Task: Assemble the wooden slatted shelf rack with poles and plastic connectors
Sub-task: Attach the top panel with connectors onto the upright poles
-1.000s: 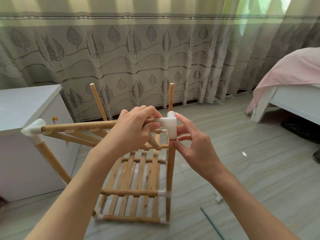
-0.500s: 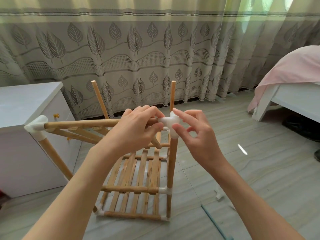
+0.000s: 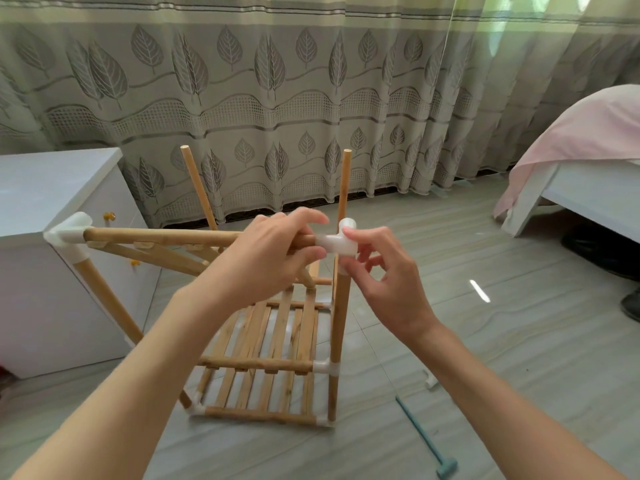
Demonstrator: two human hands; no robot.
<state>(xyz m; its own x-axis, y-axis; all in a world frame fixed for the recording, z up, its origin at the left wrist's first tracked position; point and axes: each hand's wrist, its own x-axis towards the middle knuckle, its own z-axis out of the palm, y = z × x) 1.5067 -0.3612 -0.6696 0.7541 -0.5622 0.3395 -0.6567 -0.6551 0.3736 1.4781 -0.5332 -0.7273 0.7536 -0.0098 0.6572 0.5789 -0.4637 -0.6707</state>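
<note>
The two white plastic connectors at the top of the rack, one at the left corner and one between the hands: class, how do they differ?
The left corner connector is untouched and fully in view; the right corner connector is pinched by the right hand and partly hidden. The left hand grips the horizontal pole beside the right one, far from the left one. Both are white plastic, join that pole, and top an upright pole.

The rack (image 3: 270, 341) stands between a cabinet (image 3: 52, 271) left and a bed (image 3: 581, 188) right.

left hand (image 3: 266, 258) fingers curled gripping, right hand (image 3: 388, 271) fingers pinching
</note>
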